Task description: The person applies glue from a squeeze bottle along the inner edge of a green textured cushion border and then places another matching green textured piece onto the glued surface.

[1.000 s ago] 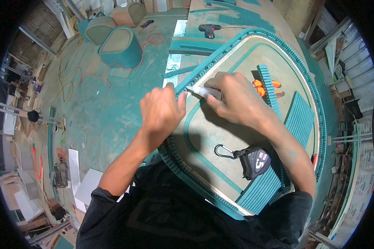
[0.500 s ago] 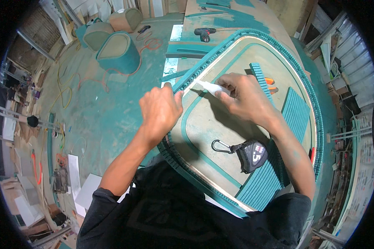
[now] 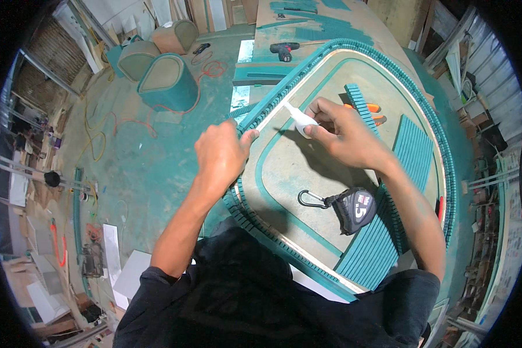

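My right hand [image 3: 342,130] grips a small white glue bottle [image 3: 299,118], its nozzle pointing up-left at the inner edge of the teal kerfed strip [image 3: 272,98] that runs round the rim of an oval wooden panel [image 3: 307,174]. My left hand [image 3: 221,153] presses on the outside of that strip at the panel's left edge, thumb on top.
A black tape measure [image 3: 354,209] with a carabiner lies on the panel. Slotted teal boards [image 3: 409,153] and an orange-handled tool [image 3: 372,108] lie to the right. A cordless drill [image 3: 285,51] rests on the far bench. Teal upholstered forms [image 3: 169,81] and cables are on the floor at left.
The glue bottle tip has shifted along the strip's inner edge. My left hand stays pressed on the strip. The view has tilted slightly, so the tape measure sits lower right.
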The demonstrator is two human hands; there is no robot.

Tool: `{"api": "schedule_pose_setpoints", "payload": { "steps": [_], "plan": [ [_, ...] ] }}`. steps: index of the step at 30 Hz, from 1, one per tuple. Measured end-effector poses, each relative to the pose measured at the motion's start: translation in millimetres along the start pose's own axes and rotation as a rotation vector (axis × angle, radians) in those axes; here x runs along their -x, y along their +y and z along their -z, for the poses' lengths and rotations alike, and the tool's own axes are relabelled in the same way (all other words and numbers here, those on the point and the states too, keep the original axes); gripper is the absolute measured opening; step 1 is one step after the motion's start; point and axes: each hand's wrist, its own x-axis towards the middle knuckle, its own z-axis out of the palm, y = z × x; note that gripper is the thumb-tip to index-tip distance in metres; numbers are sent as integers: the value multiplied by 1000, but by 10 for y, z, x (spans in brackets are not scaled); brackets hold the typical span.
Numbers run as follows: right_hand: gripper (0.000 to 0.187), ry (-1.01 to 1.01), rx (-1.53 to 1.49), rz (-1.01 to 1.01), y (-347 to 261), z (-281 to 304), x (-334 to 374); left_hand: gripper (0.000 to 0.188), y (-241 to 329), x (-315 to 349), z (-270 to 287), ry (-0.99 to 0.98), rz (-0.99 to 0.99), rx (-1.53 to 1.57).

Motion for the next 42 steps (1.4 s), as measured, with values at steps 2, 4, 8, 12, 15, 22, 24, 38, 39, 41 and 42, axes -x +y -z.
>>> {"api": "schedule_pose_setpoints", "payload": {
  "steps": [2, 4, 8, 12, 15, 22, 24, 38, 39, 41, 42],
  "plan": [
    [26, -13, 1, -2, -38, 14, 56, 46, -60, 55, -7, -43, 35, 46],
    [27, -28, 3, -10, -74, 22, 103, 44, -107, 173, -23, -20, 42, 93],
    [22, -130, 108, 21, -168, -56, 110, 39, -84, 294, -2, 17, 84, 113],
    [24, -182, 104, -12, -231, -140, 9, 37, -77, 301, -32, 59, 76, 88],
    [24, -209, 126, -2, -190, -181, -61, 36, -70, 284, -16, 49, 45, 64],
    [23, -170, 204, 73, -169, -256, -184, 34, -61, 271, 7, 23, 6, 40],
    [24, -180, 202, 67, -164, -246, -203, 33, -59, 278, 40, 15, -11, 53],
    [20, -209, 248, 174, -116, -314, -239, 22, -108, 439, -48, 156, -88, 69],
    [20, -202, 247, 183, -109, -325, -246, 22, -112, 436, -49, 156, -85, 66],
    [20, -196, 244, 195, -109, -348, -267, 21, -125, 437, -43, 174, -150, 107],
    [21, -183, 245, 198, -116, -356, -286, 21, -127, 438, -40, 175, -147, 104]
  ]
}}
